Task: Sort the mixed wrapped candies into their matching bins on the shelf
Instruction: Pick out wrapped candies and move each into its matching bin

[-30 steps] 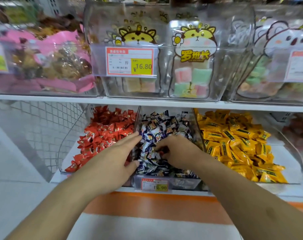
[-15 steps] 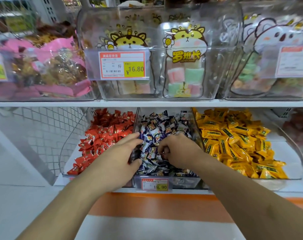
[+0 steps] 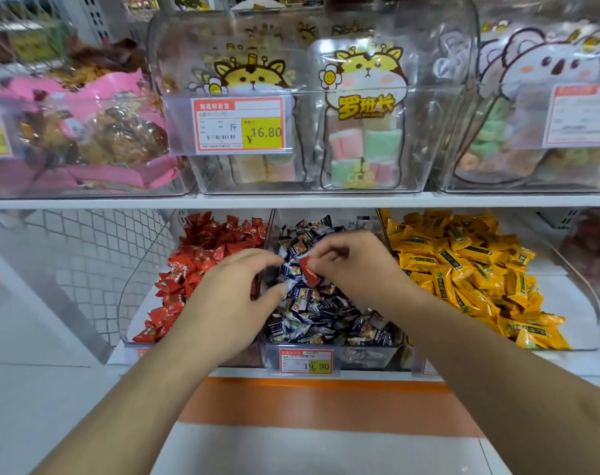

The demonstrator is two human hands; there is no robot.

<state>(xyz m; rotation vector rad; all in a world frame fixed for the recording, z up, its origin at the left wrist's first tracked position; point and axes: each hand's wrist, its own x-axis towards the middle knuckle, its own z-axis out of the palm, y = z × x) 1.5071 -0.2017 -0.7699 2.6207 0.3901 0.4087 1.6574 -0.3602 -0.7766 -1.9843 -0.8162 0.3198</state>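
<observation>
Three clear bins stand side by side on the lower shelf: red candies (image 3: 202, 258) on the left, dark blue and white candies (image 3: 326, 313) in the middle, yellow candies (image 3: 463, 269) on the right. My right hand (image 3: 356, 265) hovers over the middle bin and pinches a single red wrapped candy (image 3: 308, 271) between thumb and fingertips. My left hand (image 3: 236, 296) lies over the divider between the red and middle bins, fingers relaxed, its thumb down among the blue candies, holding nothing.
The upper shelf (image 3: 291, 200) carries lidded clear bins of pastel marshmallow packs (image 3: 363, 145) and pink snack bags (image 3: 86, 132). A price tag reading 19.90 (image 3: 306, 361) is clipped on the middle bin's front. A white wire mesh panel (image 3: 86, 255) stands at the left.
My right hand has lifted out of the blue candy pile and now pinches a red candy that was hidden before. My left hand has shifted slightly toward the middle bin.
</observation>
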